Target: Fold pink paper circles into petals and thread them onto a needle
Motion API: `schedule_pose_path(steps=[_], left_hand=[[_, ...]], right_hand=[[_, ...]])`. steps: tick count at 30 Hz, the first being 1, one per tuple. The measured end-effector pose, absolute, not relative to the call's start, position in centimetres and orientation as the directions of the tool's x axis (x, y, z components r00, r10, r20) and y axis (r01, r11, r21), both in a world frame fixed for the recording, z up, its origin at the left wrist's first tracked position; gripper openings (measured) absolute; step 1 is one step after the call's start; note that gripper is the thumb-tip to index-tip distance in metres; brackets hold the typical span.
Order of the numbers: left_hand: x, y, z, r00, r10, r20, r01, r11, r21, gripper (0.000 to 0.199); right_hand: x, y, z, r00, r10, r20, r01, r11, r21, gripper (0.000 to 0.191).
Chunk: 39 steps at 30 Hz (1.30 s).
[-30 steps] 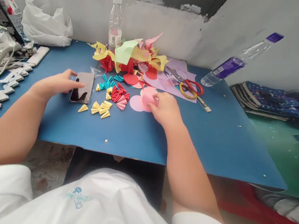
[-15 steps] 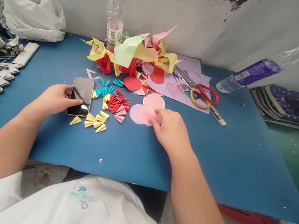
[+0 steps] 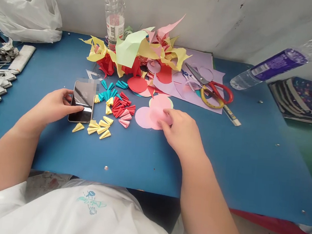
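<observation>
My left hand (image 3: 50,107) grips the left side of a dark-screened smartphone (image 3: 83,97), its thumb resting on the glass and the fingers at the edge. A pink paper circle (image 3: 157,118) is pinched between the thumb and fingers of my right hand (image 3: 183,131). Under and beside it lie other paper circles, a lilac-pink circle (image 3: 142,117) to the left and a pink one with a pale green rim behind. Between my hands several small folded paper cones are grouped by colour: yellow cones (image 3: 102,126), red cones (image 3: 119,105), teal cones (image 3: 109,90) and pink cones (image 3: 125,119).
Behind the cones are paper scraps (image 3: 131,52), red circles (image 3: 137,84) and a clear bottle (image 3: 115,24). Scissors (image 3: 216,93) lie on purple paper at the right, near a purple-labelled bottle (image 3: 276,66). A white plastic bag (image 3: 27,16) stands at the back left.
The view has shifted slightly. My left hand stays on the smartphone, and my right hand keeps its pinch on the pink circle with hardly any movement.
</observation>
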State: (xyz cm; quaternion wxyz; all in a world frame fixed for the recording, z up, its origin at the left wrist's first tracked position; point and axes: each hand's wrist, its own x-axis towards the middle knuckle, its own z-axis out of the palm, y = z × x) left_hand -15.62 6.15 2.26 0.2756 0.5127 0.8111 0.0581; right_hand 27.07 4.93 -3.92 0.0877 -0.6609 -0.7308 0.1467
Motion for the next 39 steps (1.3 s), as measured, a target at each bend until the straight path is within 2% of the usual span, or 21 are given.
schedule_pose_path(steps=[8, 13, 18, 23, 30, 32, 35, 39], left_hand=[[-16.2, 6.4, 2.5, -0.287, 0.875, -0.391, 0.796, 0.444, 0.412, 0.098], [-15.4, 6.2, 3.0, -0.26, 0.882, -0.393, 0.801, 0.424, 0.422, 0.101], [-15.5, 6.0, 3.3, -0.274, 0.883, -0.381, 0.797, 0.43, 0.425, 0.08], [-15.8, 5.8, 3.0, -0.282, 0.904, -0.321, 0.799, 0.407, 0.443, 0.086], [-15.9, 5.9, 2.3, -0.252, 0.942, -0.221, 0.839, 0.327, 0.435, 0.07], [-16.4, 6.0, 1.8, -0.247, 0.949, -0.196, 0.846, 0.31, 0.433, 0.069], [-17.1, 6.2, 1.0, -0.247, 0.959, -0.136, 0.862, 0.282, 0.421, 0.066], [-17.3, 6.3, 0.3, -0.265, 0.959, -0.102, 0.869, 0.284, 0.406, 0.057]], right_hand=[[27.2, 5.6, -4.1, -0.117, 0.992, -0.042, 0.939, 0.096, -0.33, 0.044], [27.7, 5.5, -4.4, -0.152, 0.988, 0.012, 0.904, 0.144, -0.403, 0.048], [27.7, 5.5, -4.7, -0.172, 0.985, 0.034, 0.893, 0.17, -0.416, 0.047], [27.2, 5.1, -5.0, -0.133, 0.991, 0.032, 0.924, 0.135, -0.358, 0.047], [26.8, 4.2, -5.3, -0.14, 0.99, 0.031, 0.936, 0.142, -0.321, 0.024], [26.8, 3.7, -5.6, -0.154, 0.986, 0.057, 0.932, 0.164, -0.323, 0.029], [26.4, 2.7, -6.2, -0.199, 0.973, 0.114, 0.912, 0.227, -0.342, 0.057], [25.3, 1.3, -6.8, -0.13, 0.965, 0.228, 0.89, 0.215, -0.402, 0.067]])
